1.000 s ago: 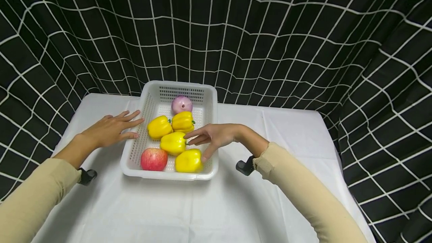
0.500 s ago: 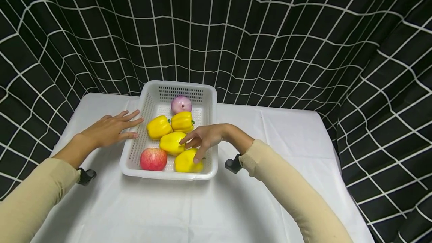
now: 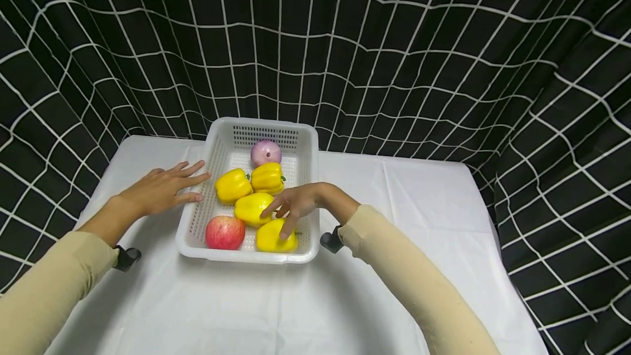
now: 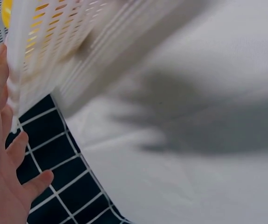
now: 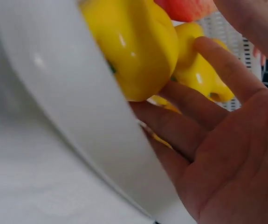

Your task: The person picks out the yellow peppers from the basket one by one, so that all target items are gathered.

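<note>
A white plastic basket [image 3: 236,256] holds several yellow bell peppers, a red apple [image 3: 225,233] and a purple onion [image 3: 266,153]. My left hand [image 3: 165,188] rests with spread fingers at the basket's left rim; the left wrist view shows its fingertips against the wall. Inside the right side, my right hand [image 3: 298,204] hovers low over the front-right bell pepper [image 3: 268,238], thumb above it. Its fingers reach between that pepper and the middle bell pepper [image 3: 250,208]. In the right wrist view the fingers are loosely spread beside the front-right pepper [image 5: 134,51], not closed round it.
Two more bell peppers lie deeper in the basket, one at left [image 3: 233,186] and one behind [image 3: 268,178]. A white cloth [image 3: 236,311] covers the table. Black curtains [image 3: 394,70] with a white grid hang at the back and sides.
My right hand has moved left, farther over the basket, bringing the thumb from the front-right pepper's right side to above it. My left hand has stayed at the rim.
</note>
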The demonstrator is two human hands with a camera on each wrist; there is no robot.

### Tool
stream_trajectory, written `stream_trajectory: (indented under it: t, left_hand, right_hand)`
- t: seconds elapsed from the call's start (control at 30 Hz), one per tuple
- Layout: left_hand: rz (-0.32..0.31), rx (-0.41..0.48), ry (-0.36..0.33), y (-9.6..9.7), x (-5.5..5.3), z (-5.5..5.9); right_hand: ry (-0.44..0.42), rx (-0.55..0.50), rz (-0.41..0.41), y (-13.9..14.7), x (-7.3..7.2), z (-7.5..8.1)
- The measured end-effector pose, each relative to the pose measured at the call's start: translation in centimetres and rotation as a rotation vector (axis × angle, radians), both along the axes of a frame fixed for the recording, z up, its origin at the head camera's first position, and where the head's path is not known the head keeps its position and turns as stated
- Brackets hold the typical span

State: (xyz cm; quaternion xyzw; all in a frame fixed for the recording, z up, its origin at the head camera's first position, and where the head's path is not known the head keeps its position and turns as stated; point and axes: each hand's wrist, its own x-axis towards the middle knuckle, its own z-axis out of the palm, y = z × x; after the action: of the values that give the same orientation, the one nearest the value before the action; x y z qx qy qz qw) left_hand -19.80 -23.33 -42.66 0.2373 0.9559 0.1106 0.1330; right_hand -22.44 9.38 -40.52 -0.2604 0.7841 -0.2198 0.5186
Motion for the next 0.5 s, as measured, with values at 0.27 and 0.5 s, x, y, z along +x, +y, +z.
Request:
stream_trajectory:
  t: [0.27, 0.5]
  left_hand:
    - [-0.002, -0.008, -0.001, 0.1, -0.2, -0.1]
    - [0.013, -0.008, -0.01, 0.0, 0.0, -0.1]
  right_hand:
    - [-0.005, 0.047, 0.031, -0.8, 0.0, -0.5]
    - [-0.01, 0.047, 0.085, -1.5, -0.1, -1.1]
